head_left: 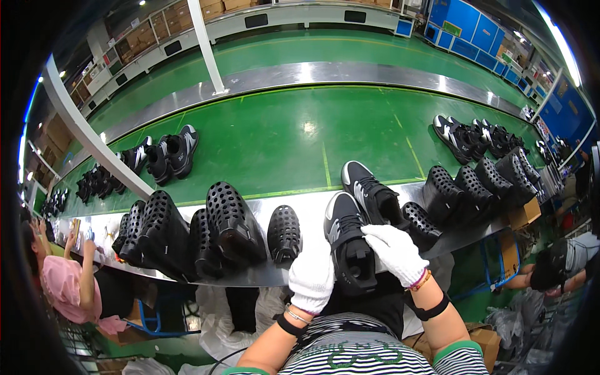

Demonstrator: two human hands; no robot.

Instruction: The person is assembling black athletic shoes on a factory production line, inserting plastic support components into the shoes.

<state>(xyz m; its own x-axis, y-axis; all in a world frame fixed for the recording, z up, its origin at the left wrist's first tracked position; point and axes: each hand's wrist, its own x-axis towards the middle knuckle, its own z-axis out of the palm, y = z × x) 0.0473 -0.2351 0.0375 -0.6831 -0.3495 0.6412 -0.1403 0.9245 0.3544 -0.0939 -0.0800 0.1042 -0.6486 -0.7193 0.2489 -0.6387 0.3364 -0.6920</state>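
A black sneaker with a white-and-grey toe lies toe-away at the bench edge, its heel overhanging toward me. My left hand, in a white knit glove, is closed against the sneaker's left side; its fingertips are partly hidden. On the other side my gloved right hand grips the sneaker near its laces and collar. A second black sneaker stands just behind, to the right. Beside my left hand lies a black perforated shoe-shaped form, its near end partly covered by that hand.
Tall black perforated forms stand left and right on the metal bench. Sneakers line the green surface beyond. A white post rises at left. A person in pink sits at far left.
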